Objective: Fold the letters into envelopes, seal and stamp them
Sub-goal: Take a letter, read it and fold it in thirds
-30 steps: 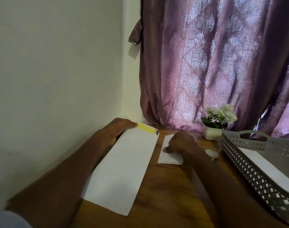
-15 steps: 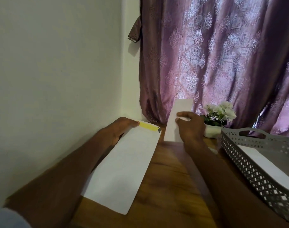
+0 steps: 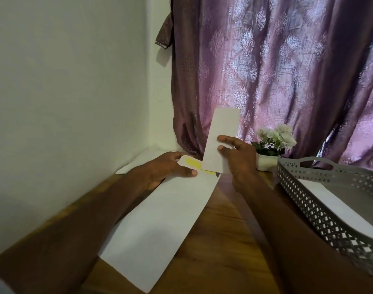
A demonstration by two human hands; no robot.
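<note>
Long white envelope (image 3: pixel 160 225) lies flat on the wooden table (image 3: pixel 219 251), running away from the camera. Left hand (image 3: pixel 162 172) grips its far end, thumb on top, just beside the yellow strip on the flap (image 3: pixel 192 163). Right hand (image 3: pixel 236 158) pinches a folded letter (image 3: pixel 220 134), held upright and tilted, its bottom edge over the flap. Grey perforated tray (image 3: pixel 308 200) on the right holds white paper (image 3: pixel 334 206). Behind: small potted flowers (image 3: pixel 274 139), purple curtain (image 3: pixel 287 60).
</note>
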